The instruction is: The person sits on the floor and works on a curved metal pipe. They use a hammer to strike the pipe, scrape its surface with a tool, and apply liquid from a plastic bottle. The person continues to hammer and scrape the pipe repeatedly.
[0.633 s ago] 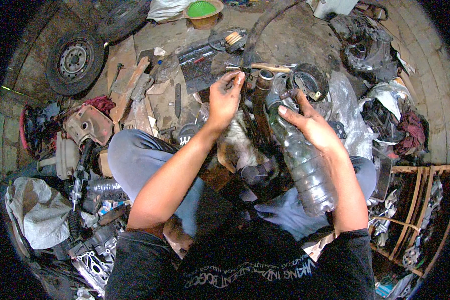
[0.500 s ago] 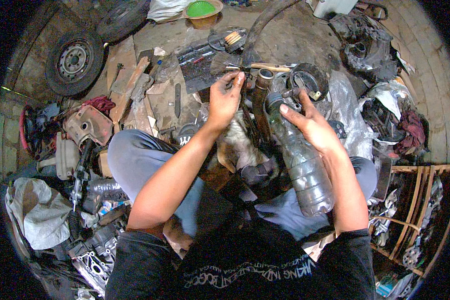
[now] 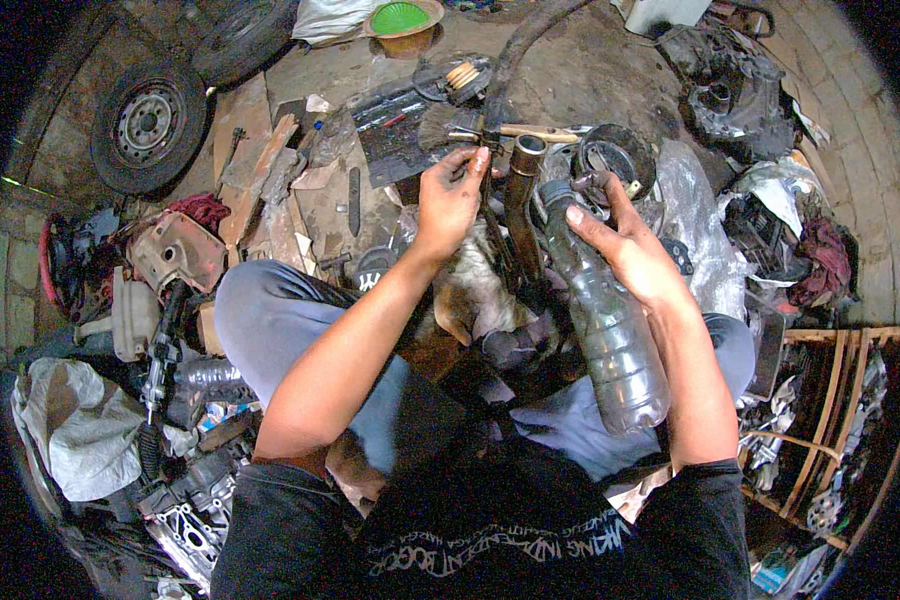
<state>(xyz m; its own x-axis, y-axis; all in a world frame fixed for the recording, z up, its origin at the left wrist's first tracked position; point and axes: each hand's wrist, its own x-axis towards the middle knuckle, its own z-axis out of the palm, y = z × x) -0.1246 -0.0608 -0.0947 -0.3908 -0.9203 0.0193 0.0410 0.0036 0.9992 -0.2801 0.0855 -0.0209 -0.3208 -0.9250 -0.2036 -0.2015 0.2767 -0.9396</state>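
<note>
My left hand (image 3: pixel 452 205) is closed in a pinch on something dark and thin, too small to make out, beside the upright rusty metal pipe (image 3: pixel 523 215). My right hand (image 3: pixel 615 230) grips a clear ribbed plastic bottle (image 3: pixel 615 350) near its neck, its dark cap upward and the base toward my body. Just beyond my fingers lie a wooden-handled tool (image 3: pixel 535 133) and a black round part (image 3: pixel 610 145). Below the pipe is a pale mottled bundle (image 3: pixel 475 290) that I cannot identify clearly. My crossed legs (image 3: pixel 280 310) are on either side of it.
Two tyres (image 3: pixel 148 125) lie at upper left, a green-lined bowl (image 3: pixel 400 20) at the top. Engine parts and scrap (image 3: pixel 185 520) crowd the left, a grimy housing (image 3: pixel 720 100) the upper right. Wooden slats (image 3: pixel 825 420) lie at lower right, crumpled plastic (image 3: pixel 695 230) beside my right hand.
My right hand and the bottle's top have shifted very slightly to the right. My left hand stays pinched at nearly the same place.
</note>
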